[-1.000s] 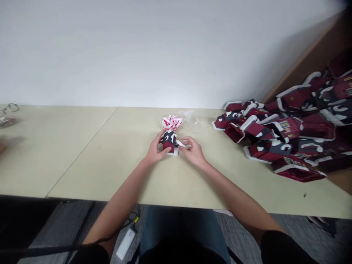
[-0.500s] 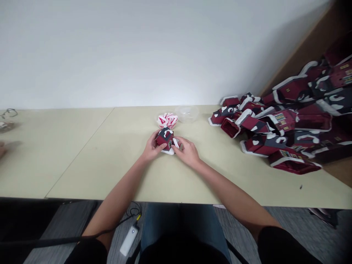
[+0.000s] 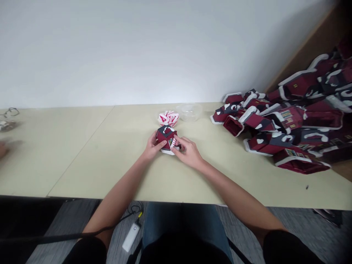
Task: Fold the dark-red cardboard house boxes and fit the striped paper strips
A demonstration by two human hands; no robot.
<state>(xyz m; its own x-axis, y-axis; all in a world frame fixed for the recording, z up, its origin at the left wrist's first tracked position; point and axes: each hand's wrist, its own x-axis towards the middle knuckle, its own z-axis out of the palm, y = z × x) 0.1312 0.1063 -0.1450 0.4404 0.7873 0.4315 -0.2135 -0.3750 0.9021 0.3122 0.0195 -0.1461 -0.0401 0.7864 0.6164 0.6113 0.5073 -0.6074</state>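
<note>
A small dark red house with a dark, white-trimmed roof (image 3: 166, 137) is held low over the middle of the table. Around its left side, my left hand (image 3: 153, 146) is closed, with the thumb across the front. At the house's right front, my right hand (image 3: 187, 151) pinches a small red-and-white striped piece (image 3: 173, 142) against the wall beside a window. Just behind the house stands a clear bowl of red-and-white striped pieces (image 3: 168, 118). A clear, round plastic container (image 3: 189, 112) is to the right of that bowl.
A large heap of similar red houses (image 3: 291, 117) fills the right side, against a brown board (image 3: 299, 42). A small dark bit (image 3: 307, 187) lies near the table's (image 3: 96, 168) right front. At the far left edge, another person's hand (image 3: 2, 149) shows, blurred.
The house has turned slightly, showing more of its windowed front. The striped piece between my right fingers now shows against the wall. The view has shifted slightly.
</note>
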